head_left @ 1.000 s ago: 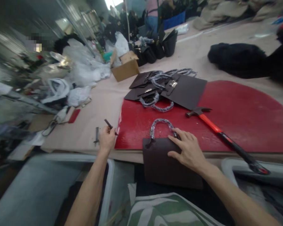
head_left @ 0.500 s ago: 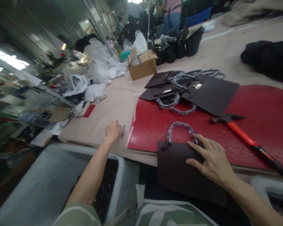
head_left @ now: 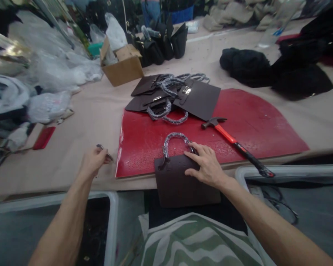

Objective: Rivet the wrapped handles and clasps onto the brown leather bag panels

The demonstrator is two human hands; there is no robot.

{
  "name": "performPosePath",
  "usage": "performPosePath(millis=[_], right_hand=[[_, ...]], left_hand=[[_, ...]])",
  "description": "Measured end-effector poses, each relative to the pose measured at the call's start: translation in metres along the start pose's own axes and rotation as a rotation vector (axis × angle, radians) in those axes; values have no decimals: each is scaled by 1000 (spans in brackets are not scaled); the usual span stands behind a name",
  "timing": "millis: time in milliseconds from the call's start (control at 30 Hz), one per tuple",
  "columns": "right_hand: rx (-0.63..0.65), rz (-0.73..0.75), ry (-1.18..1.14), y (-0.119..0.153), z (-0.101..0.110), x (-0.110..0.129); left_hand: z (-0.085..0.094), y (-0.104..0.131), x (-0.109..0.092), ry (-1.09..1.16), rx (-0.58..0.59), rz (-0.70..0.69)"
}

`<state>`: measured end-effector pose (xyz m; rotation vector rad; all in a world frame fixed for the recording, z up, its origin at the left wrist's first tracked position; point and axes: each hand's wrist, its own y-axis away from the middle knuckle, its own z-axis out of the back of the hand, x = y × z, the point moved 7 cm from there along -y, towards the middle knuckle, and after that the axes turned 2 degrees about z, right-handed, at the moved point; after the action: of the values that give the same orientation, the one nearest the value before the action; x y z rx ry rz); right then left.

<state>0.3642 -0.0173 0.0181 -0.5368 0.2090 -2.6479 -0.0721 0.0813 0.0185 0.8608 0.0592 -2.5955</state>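
Remotely I've got a flat dk-brn bag (head_left: 183, 186), handle (head_left: 175, 135) plastic-wrapped, overhanging front edge of red mat (head_left: 144, 147), R hand (head_left: 207, 166) spread on it, L hand (head_left: 93, 162) pinching sm. thin tool (head_left: 110, 157), w/ bag pile (head_left: 197, 99) beyond.

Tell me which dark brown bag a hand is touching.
The bag at the near edge of the table, under the right hand; the other brown bags lie piled farther back, untouched.

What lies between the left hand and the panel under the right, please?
Beyond the left hand and its slim tool, the head view shows tabletop, then red board.
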Motion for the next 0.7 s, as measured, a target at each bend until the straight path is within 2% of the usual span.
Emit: performPosePath(millis=[67,100,167,233,333,400,467,600,700], right_hand=[[-6,-5,-5,0,0,0],[-6,-10,-4,0,0,0],[-4,-18,1,0,0,0],[-2,-21,5,0,1,1],[-2,-20,5,0,1,2],[-5,-22,6,1,2,2],[-8,-22,8,1,1,2],[-12,-24,9,1,2,3],[-12,-29,5,1,4,3]], left_hand=[[-9,32,-22,429,61,-6],[-18,50,-38,624,106,-30],[-45,91,-77,873,236,-113],[-79,129,-112,985,354,-177],[-121,167,-147,991,403,-262],[-138,178,-158,933,373,-317],[-145,183,-162,869,330,-356],[-147,185,-161,784,263,-384],[-147,188,-157,804,223,-376]])
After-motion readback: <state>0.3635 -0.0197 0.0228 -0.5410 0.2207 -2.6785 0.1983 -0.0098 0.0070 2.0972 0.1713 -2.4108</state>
